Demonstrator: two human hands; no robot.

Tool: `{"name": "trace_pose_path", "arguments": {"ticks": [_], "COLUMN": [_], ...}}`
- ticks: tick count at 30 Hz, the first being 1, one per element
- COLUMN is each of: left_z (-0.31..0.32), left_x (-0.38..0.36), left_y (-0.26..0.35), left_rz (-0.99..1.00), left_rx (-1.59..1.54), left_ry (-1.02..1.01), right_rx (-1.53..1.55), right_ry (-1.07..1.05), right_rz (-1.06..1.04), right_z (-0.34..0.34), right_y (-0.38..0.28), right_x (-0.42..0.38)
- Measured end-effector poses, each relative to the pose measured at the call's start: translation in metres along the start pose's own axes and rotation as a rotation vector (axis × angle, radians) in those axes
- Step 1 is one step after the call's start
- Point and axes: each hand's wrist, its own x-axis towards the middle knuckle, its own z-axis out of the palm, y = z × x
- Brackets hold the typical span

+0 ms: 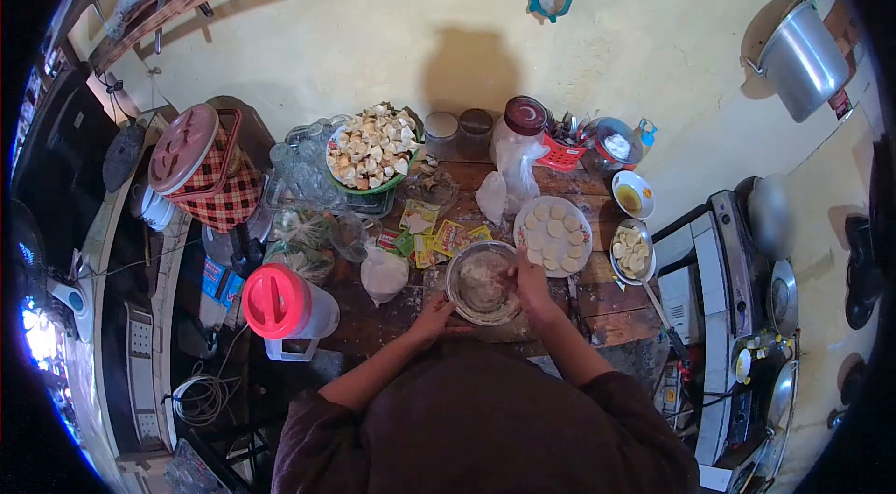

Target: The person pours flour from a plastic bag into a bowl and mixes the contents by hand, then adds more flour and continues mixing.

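A metal bowl (481, 284) with pale, floury contents stands near the front edge of the wooden table. My left hand (432, 318) is at the bowl's lower left rim, its fingers bent against the side. Over the bowl's right side is my right hand (530, 282), fingers pointing down and partly hidden; what they hold, if anything, is too small to tell. Just beyond that hand lies a white plate (533, 247) with several round pale slices. Seasoning packets (450, 237) are spread behind the bowl, and a white plastic bag (384, 274) sits to its left.
A pitcher with a red lid (277, 302) stands at the left. Behind are a basin of cut pieces (373, 147) and a red-lidded jar (525, 117). At the right are a bowl of slices (632, 252), a bowl of yellow liquid (633, 195) and a stove (730, 242).
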Motion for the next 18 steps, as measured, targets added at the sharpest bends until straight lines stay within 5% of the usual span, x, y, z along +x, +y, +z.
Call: {"name": "trace_pose_path", "arguments": {"ticks": [6, 11, 15, 17, 18], "left_z": [-0.001, -0.007, -0.002, 0.002, 0.004], "left_x": [0.001, 0.007, 0.002, -0.003, -0.004], "left_y": [0.000, -0.009, -0.004, 0.002, 0.004], "left_rz": [-0.008, 0.030, 0.040, 0.022, 0.003], "left_rx": [0.009, 0.000, 0.015, 0.022, 0.027], "left_ry": [-0.005, -0.002, 0.040, 0.039, 0.037], "right_rx": [-0.078, -0.986, -1.095, -1.246, -1.248], "right_ry": [0.066, -0.045, -0.081, 0.042, 0.042], "right_rz": [-0.127, -0.305, -0.189, -0.513, -0.515], "right_z": [0.004, 0.024, 0.011, 0.004, 0.008], "right_y": [-0.006, 0.002, -0.011, -0.017, -0.024], "right_x": [0.005, -0.022, -0.008, 0.003, 0.003]}}
